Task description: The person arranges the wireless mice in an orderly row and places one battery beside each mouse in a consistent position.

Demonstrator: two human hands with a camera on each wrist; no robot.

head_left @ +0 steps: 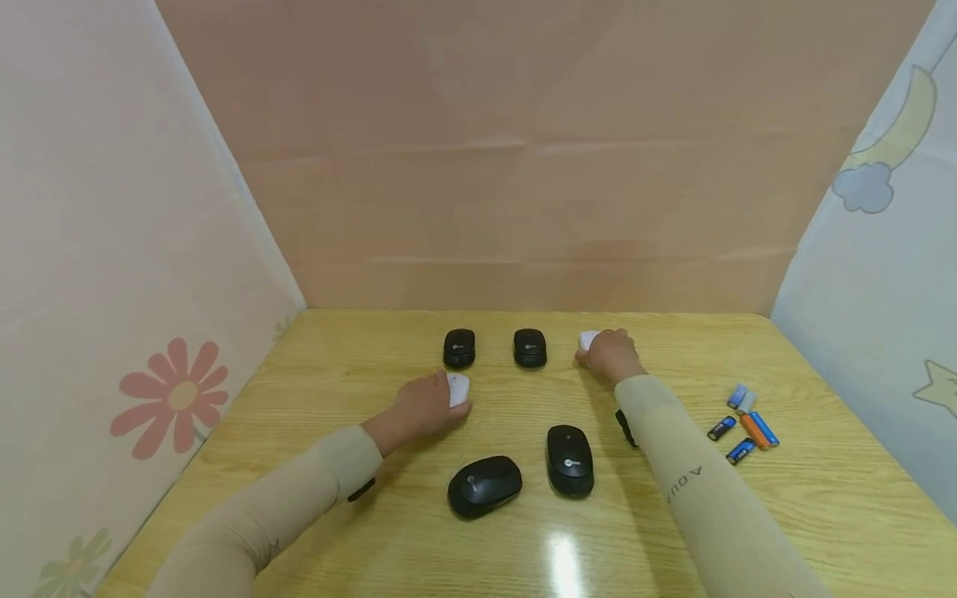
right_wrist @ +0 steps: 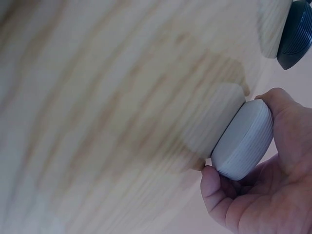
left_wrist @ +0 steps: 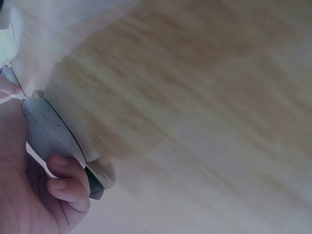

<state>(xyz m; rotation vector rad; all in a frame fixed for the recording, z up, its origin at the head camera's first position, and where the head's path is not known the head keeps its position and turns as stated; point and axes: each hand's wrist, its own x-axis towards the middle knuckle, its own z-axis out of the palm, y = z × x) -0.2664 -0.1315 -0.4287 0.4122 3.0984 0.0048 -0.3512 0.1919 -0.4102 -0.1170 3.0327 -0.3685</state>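
Note:
My left hand (head_left: 429,404) grips a white computer mouse (head_left: 458,389) near the middle of the table. In the left wrist view its ribbed side (left_wrist: 51,127) shows between thumb and curled fingers, close to the wood. Farther back on the right, my right hand (head_left: 613,355) holds a second white mouse (head_left: 588,339). The right wrist view shows that white mouse (right_wrist: 243,140) pinched by its sides at the table surface. Two black mice, one left (head_left: 459,348) and one right (head_left: 530,348), stand at the back between the hands.
Closer to the front lie two more black mice, one turned sideways (head_left: 485,486) and one upright to me (head_left: 570,461). Several batteries (head_left: 755,429) are grouped on the right of the wooden table (head_left: 336,349). Cloth-like walls (head_left: 523,166) stand at the back and sides.

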